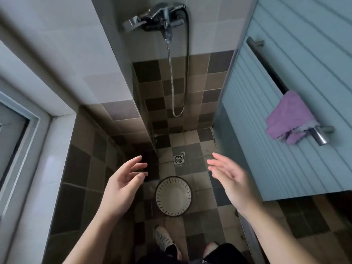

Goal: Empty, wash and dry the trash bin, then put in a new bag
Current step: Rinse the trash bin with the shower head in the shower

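One tiled floor (190, 145) carries everything, its drain (179, 159) close by, likely why the bin (173, 196) stands here, upright, empty and unlined, ready for washing under the tap (162, 18). A purple cloth (289, 119) hangs on the rail for drying. Left hand (122, 184) and right hand (228, 176) hover above the bin, fingers spread, holding nothing.

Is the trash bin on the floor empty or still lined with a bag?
Empty and unlined: the trash bin stands upright, its bare pale inside and bottom visible.
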